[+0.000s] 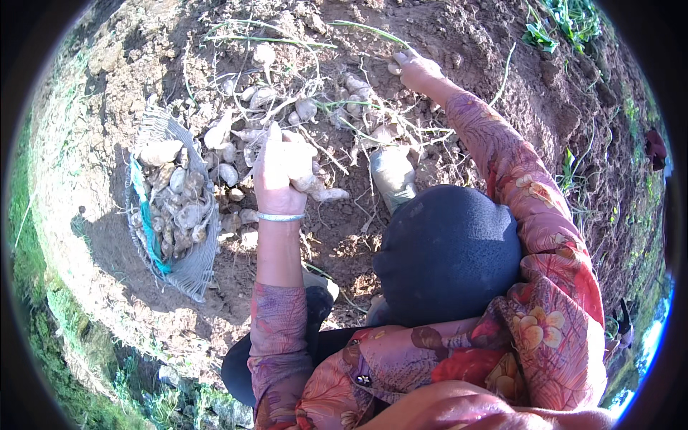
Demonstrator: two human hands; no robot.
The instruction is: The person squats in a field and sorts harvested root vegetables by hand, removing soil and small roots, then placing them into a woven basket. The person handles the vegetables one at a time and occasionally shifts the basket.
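Note:
My left hand (279, 174) is shut on a pale, knobbly tuber (322, 192), whose narrow end sticks out to the right. At the upper right my right hand (421, 72) pinches the end of a long green stem (371, 28); pale lumps, perhaps tubers, show by its fingertips. Between the hands, several tubers (306, 109) with thin roots and stems lie on the soil. To the left of my left hand stands a grey woven basket (201, 269) with a teal strip (146, 215) across it, holding many soil-covered tubers (188, 215).
Loose brown soil (333, 242) with clods surrounds me. My shoe (393, 174) and dark-clad knee (451, 252) stand between my arms. Leafy green plants (575, 24) lie at the upper right. Grass (70, 312) borders the ground at the left. Sun glare washes out parts.

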